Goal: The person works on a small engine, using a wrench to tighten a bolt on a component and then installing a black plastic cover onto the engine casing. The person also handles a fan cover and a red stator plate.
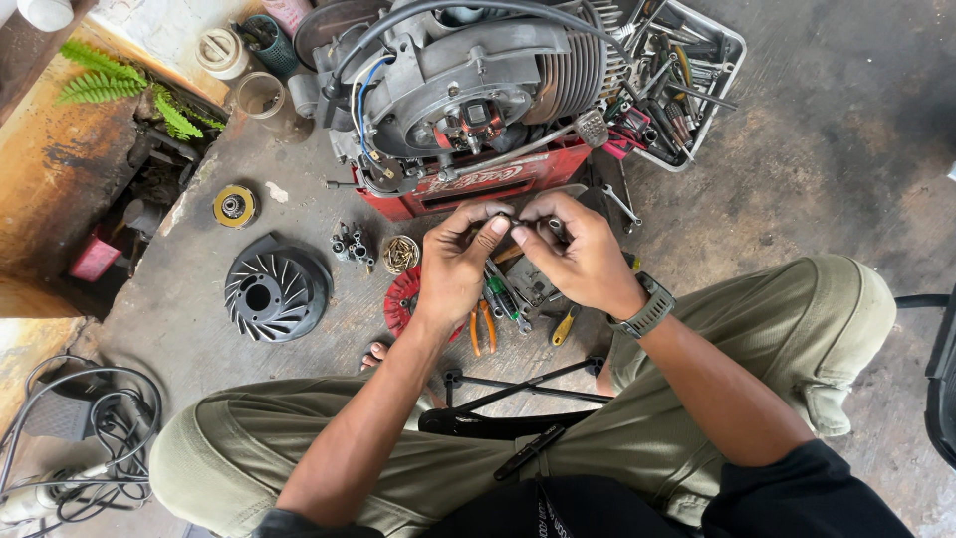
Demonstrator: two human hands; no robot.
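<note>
The person is sitting low over a stained concrete floor (pixel 817 149), pinching a small dark part (pixel 504 216) between both hands just in front of the engine. The left hand (pixel 453 264) is closing thumb and forefinger on one end of it; the right hand (pixel 578 254), with a grey watch (pixel 645 307) at the wrist, is gripping the other end, its fingers (pixel 543 211) curled tight. What the part is stays too small to tell.

Toward the far right edge of the floor, a shallow metal tray (pixel 732 45) is brimming with wrenches and sockets, piled at all angles. A small round tin (pixel 401 254) of brassy bits is sitting just left of the hands.

The grey engine (pixel 478 80), finned on its cylinder, is resting on a red plastic crate (pixel 478 184). A black vaned fan wheel (pixel 276 289) is lying to the left, a yellow-rimmed disc (pixel 235 206) beyond it. Orange-handled pliers (pixel 481 329) and a green-handled screwdriver (pixel 503 299) are lying under the hands, beside a red disc (pixel 400 299). Tangled cables (pixel 95 428) are crowding the near left corner.
</note>
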